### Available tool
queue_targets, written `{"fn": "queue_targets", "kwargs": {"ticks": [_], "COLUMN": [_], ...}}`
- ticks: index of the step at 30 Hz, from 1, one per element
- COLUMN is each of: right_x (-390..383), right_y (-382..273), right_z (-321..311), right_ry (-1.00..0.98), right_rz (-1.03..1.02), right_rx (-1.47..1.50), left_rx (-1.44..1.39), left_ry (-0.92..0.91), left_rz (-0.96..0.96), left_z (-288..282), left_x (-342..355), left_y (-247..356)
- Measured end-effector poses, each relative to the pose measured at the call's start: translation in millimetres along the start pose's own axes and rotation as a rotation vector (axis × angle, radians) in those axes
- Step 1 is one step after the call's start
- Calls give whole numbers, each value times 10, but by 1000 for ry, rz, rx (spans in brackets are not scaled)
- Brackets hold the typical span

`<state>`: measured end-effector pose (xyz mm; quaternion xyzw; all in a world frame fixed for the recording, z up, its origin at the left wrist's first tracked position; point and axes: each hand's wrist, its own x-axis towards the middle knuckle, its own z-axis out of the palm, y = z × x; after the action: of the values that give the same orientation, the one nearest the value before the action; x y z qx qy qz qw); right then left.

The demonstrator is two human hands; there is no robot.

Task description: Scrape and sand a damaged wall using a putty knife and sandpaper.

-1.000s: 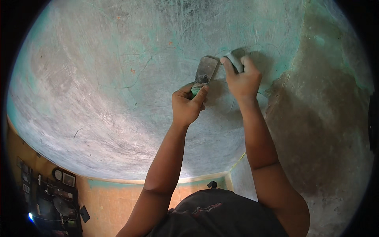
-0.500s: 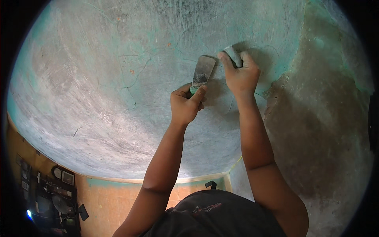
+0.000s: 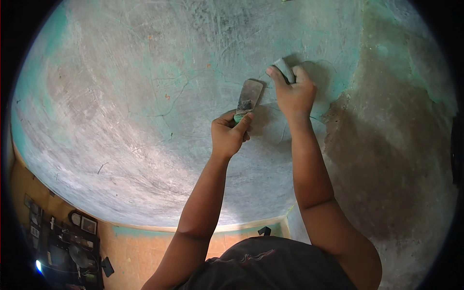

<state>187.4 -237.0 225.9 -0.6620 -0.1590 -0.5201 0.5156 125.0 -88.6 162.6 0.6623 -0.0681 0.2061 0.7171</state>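
Observation:
My left hand (image 3: pixel 228 134) is closed round the green handle of a putty knife (image 3: pixel 251 93), its thumb on top. The metal blade points up the wall, with a small dark lump of paste near the handle. Higher up and to the right, my right hand (image 3: pixel 296 96) grips a grey, flat-edged piece (image 3: pixel 284 70) between thumb and fingers. That piece lies at the wall (image 3: pixel 193 116), too much covered by the hand to tell its kind. The wall surface is worn grey and teal, with thin cracks and small orange chips.
On the right, a bare brown-grey patch (image 3: pixel 382 159) with a ragged edge adjoins the painted surface. Below lies an orange tiled area (image 3: pixel 145 253). At the lower left stand dark shelves (image 3: pixel 72 246) with frames, a fan and a bright light.
The view has shifted, so the wall marks sit lower. My left hand with the putty knife is also lower in the picture. My right hand is slightly farther up the wall, its grip unchanged.

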Motion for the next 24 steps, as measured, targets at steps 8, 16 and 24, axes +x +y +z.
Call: {"fn": "queue_targets", "kwargs": {"ticks": [8, 16, 24], "right_x": [-365, -979, -1260], "right_y": [261, 652, 828], "right_z": [-198, -471, -795], "right_ry": [19, -121, -210], "right_rz": [218, 525, 621], "right_rx": [528, 661, 547], "left_rx": [-16, -29, 227], "left_ry": [8, 58, -69], "left_rz": [19, 74, 68], "left_z": [-10, 25, 430], "left_x": [2, -1, -379], "left_y": [-66, -81, -52]}}
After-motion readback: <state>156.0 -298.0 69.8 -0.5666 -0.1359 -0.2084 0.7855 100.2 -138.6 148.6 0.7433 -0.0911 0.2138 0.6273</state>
